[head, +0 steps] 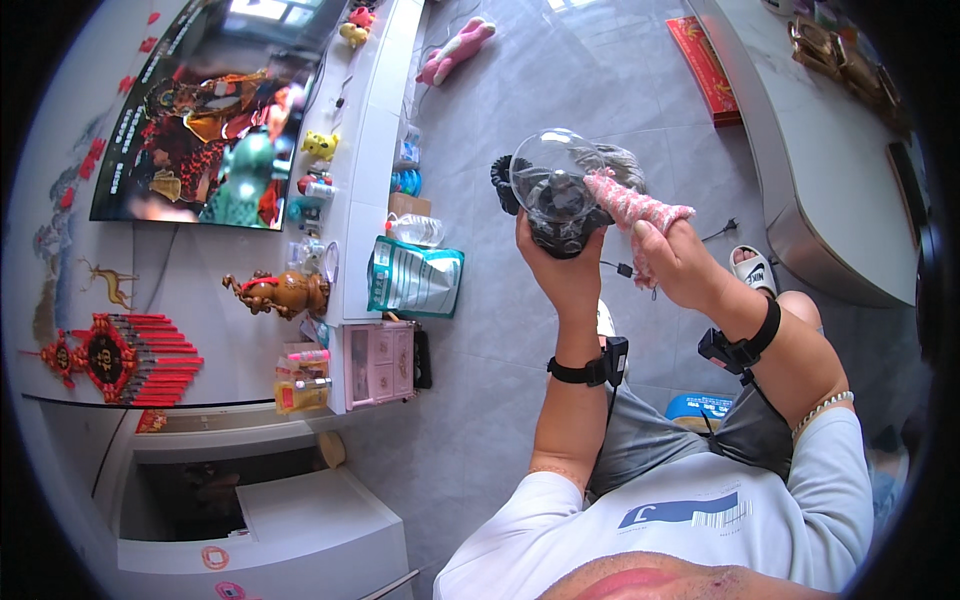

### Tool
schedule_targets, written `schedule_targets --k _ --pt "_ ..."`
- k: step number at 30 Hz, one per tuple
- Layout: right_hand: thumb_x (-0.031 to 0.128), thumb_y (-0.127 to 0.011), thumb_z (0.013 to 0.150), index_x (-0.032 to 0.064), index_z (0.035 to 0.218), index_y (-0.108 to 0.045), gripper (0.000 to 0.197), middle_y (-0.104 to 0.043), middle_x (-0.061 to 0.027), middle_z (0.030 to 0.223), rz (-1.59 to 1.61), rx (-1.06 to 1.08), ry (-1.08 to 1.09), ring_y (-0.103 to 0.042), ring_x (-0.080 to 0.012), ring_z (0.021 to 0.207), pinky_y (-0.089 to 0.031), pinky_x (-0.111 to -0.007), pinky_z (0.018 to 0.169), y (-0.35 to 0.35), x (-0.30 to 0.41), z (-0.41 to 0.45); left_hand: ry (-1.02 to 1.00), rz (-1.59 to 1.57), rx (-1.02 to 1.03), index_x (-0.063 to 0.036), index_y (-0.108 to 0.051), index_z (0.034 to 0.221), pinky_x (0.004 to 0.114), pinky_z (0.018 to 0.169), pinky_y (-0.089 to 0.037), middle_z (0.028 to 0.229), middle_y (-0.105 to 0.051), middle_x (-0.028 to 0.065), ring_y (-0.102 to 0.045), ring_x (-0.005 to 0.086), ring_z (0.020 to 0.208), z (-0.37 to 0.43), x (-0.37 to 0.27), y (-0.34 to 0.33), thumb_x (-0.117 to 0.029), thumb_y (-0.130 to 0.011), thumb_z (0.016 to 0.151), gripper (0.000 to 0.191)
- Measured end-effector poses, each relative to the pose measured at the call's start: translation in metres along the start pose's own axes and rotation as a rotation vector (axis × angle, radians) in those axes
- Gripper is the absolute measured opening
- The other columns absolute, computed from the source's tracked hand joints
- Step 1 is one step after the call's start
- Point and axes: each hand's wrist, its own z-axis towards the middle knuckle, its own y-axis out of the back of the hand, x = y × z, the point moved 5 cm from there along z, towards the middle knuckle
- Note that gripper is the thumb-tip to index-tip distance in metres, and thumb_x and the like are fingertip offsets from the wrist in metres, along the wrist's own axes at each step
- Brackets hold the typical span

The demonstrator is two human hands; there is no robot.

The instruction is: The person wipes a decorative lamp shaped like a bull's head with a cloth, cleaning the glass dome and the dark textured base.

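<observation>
My left hand [560,259] holds up a dark object with a clear, rounded plastic cover [556,174]; what kind of thing it is, I cannot tell. Bunched in my right hand [667,259] is a pink and white fluffy cloth [637,204], its upper end against the right side of the clear cover. Behind these, a grey stringy bundle [619,165] and a black ruffled item [504,182] show in part. Whether they are attached to the held object is unclear.
A white cabinet [364,169] runs along the left, with a teal and white bag [416,277] beside it. On the floor lie a pink plush toy [456,51], a red box [703,69] and a plug with cable [729,225]. A curved white counter [795,172] stands right.
</observation>
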Motion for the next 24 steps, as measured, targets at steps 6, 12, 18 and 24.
schedule_targets --k 6,12,18,24 --pt "0.029 -0.040 0.107 0.0047 0.149 -0.051 0.050 -0.051 -0.0007 0.075 0.137 -0.018 -0.067 -0.051 -0.0093 0.060 -0.049 -0.028 0.054 0.007 -0.017 0.008 0.095 -0.120 0.057 0.0007 -0.039 0.146 0.035 0.106 -0.047 0.139 -0.051 0.0148 -0.056 0.0236 0.124 -0.007 -0.003 -0.010 0.001 -0.093 0.067 0.096" --pt "0.033 -0.042 0.108 -0.0010 0.147 -0.052 0.053 -0.059 -0.0024 0.078 0.203 -0.049 0.012 -0.054 -0.0094 0.060 -0.046 -0.026 0.056 0.013 -0.013 0.016 0.095 -0.079 0.126 0.0005 -0.042 0.139 0.032 0.096 -0.053 0.128 -0.059 0.0123 -0.061 0.0190 0.114 -0.011 -0.010 -0.011 0.003 -0.091 0.070 0.085" --pt "0.030 -0.042 0.105 -0.0028 0.132 -0.063 0.047 -0.058 -0.0007 0.067 0.184 -0.067 -0.015 -0.055 -0.0067 0.051 -0.043 -0.022 0.046 0.037 -0.015 0.028 0.105 -0.197 0.316 -0.0026 -0.045 0.133 0.032 0.096 -0.053 0.126 -0.059 0.0092 -0.061 0.0166 0.113 -0.017 -0.011 -0.013 0.005 -0.090 0.069 0.079" --pt "0.029 -0.039 0.103 -0.0063 0.129 -0.064 0.050 -0.068 -0.0096 0.076 0.079 0.081 -0.037 -0.069 -0.0137 0.065 -0.057 -0.024 0.060 0.040 -0.004 0.027 0.164 -0.385 0.461 -0.0024 -0.044 0.138 0.034 0.101 -0.053 0.132 -0.059 0.0115 -0.062 0.0189 0.118 -0.023 -0.013 -0.019 0.002 -0.091 0.068 0.085"
